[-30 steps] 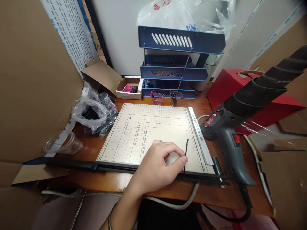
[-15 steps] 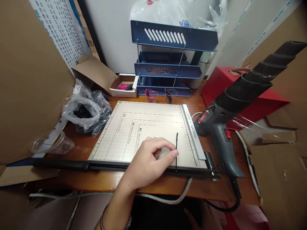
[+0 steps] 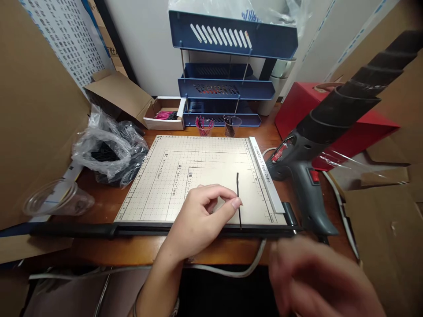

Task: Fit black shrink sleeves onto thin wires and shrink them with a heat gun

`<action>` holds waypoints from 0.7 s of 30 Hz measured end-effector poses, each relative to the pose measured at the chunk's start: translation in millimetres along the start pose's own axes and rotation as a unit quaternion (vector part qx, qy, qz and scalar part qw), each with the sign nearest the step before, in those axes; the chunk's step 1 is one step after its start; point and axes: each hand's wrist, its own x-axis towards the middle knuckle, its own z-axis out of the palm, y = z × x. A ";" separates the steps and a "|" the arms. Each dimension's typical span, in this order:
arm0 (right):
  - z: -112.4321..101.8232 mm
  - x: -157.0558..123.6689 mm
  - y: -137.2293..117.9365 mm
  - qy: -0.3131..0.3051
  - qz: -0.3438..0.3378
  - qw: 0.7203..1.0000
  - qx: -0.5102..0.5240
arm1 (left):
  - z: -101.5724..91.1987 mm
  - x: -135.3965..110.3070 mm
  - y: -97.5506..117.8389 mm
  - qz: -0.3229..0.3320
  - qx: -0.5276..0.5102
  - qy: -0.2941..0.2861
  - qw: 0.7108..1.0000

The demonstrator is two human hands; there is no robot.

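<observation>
My left hand (image 3: 201, 215) pinches a thin black wire (image 3: 239, 213) between thumb and forefinger. The wire stands roughly upright in view, with a thicker, slightly bent upper end and a tiny pale lower tip. Behind and under the hand lies a cream paper cutter (image 3: 152, 189) with printed size lines. Its black blade arm (image 3: 76, 230) runs along the near edge, close to the wire's lower end. At the lower right, my right hand (image 3: 320, 277) is smeared by motion; its fingers cannot be made out.
A heat gun (image 3: 304, 185) stands at the right before a red box (image 3: 294, 105). Clear cups with pink wires (image 3: 204, 126) and dark pieces (image 3: 231, 125) stand behind the cutter. Leftward are a plastic bag (image 3: 112, 149), a plastic cup (image 3: 59, 198) and an opened carton (image 3: 165, 123).
My right hand has risen from low beneath the table edge into the lower right. My left hand keeps its pinch on the wire. The view has shifted slightly.
</observation>
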 end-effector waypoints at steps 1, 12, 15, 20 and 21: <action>6.4 12.0 -10.2 0.037 -0.016 0.999 0.011 | -0.1 0.1 -0.3 -0.001 -0.001 0.002 1.000; 47.6 75.5 -32.7 0.045 -0.064 0.985 0.153 | -0.3 -0.8 -3.3 -0.004 -0.023 -0.001 1.000; 47.2 80.9 -25.9 0.022 -0.062 0.977 0.202 | -0.2 0.6 -3.0 0.005 0.004 -0.003 1.000; 45.5 82.6 -20.7 0.020 -0.040 0.975 0.218 | 0.5 2.1 -0.6 0.015 0.040 -0.007 0.999; 44.8 82.3 -20.1 0.016 -0.034 0.975 0.218 | 0.8 2.0 -0.2 0.012 0.038 -0.009 0.999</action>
